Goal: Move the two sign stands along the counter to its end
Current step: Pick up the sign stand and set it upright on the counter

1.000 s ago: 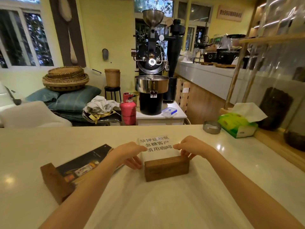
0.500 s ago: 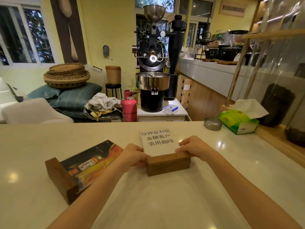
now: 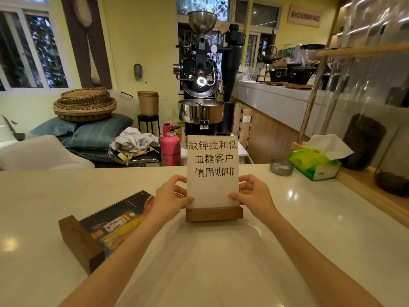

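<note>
— Tipped upright now: the white sign stand (image 3: 213, 180) stands between my hands, left hand (image 3: 171, 199) and right hand (image 3: 254, 197) gripping its card edges.
— And the other?
— Picture sign stand (image 3: 99, 235) lies flat on the desk (image 3: 309, 229), left.

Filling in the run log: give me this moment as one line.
left hand: grips white sign stand | right hand: grips same | stand: upright | photo sign stand: untouched on counter

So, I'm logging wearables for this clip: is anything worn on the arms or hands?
Nothing shows. Both forearms are bare up to the bottom edge of the picture, with no sleeves in view. The left hand and right hand have no gloves, and no rings, watch or bands can be seen on the fingers or wrists.
</note>
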A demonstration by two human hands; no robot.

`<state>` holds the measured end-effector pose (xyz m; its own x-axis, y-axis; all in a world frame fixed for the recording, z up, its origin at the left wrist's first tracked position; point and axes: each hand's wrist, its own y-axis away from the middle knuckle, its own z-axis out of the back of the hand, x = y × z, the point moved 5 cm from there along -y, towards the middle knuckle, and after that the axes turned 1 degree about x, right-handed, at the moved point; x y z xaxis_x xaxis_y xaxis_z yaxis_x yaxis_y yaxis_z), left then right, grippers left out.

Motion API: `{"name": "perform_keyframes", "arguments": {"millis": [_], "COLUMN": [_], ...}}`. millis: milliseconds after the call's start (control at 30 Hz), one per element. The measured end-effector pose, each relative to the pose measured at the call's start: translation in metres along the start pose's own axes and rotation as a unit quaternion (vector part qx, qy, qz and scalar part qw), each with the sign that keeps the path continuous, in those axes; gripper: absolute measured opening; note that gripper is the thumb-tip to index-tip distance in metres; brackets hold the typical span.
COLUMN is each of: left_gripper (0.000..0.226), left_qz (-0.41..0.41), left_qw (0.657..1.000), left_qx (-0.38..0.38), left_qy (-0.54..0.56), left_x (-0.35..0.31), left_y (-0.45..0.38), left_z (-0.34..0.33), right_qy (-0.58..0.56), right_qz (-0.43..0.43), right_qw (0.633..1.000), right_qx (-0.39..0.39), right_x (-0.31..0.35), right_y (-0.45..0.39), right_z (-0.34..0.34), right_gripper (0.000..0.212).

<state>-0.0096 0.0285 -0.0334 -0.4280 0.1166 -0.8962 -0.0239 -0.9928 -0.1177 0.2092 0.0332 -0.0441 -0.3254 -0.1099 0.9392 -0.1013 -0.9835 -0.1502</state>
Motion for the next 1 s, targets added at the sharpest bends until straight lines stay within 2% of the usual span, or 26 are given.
{"name": "perform_keyframes", "arguments": {"millis": [200, 367, 767, 833, 900, 1000], "left_gripper": [0.032, 0.027, 0.022, 0.022, 0.032, 0.037], "left_qz": [-0.058, -0.085, -0.069, -0.059, -0.057, -0.050], "left_qw": [0.997, 0.992, 0.990, 0.991, 0.990, 0.993], "left_qx": [0.000, 0.000, 0.005, 0.014, 0.023, 0.034], "left_qy": [-0.060, -0.096, -0.121, -0.122, -0.124, -0.105], "left_x": [-0.004, -0.005, 0.000, -0.001, -0.003, -0.008], "left_y": [0.001, 0.007, 0.011, 0.012, 0.013, 0.015], "left_z": [0.000, -0.001, -0.004, -0.003, 0.002, 0.016], "right_qy": [0.012, 0.037, 0.036, 0.030, 0.025, 0.032], "right_qz": [0.058, 0.101, 0.077, 0.086, 0.118, 0.170], "right_qw": [0.997, 0.993, 0.995, 0.992, 0.980, 0.961], "right_qx": [-0.043, -0.045, -0.043, -0.082, -0.157, -0.215], "right_x": [0.003, 0.004, 0.003, 0.007, 0.017, 0.037], "right_y": [0.018, 0.032, 0.038, 0.043, 0.050, 0.061], "right_z": [0.002, -0.001, -0.002, 0.000, 0.006, 0.005], "right_gripper": [0.034, 0.031, 0.031, 0.036, 0.037, 0.024]}}
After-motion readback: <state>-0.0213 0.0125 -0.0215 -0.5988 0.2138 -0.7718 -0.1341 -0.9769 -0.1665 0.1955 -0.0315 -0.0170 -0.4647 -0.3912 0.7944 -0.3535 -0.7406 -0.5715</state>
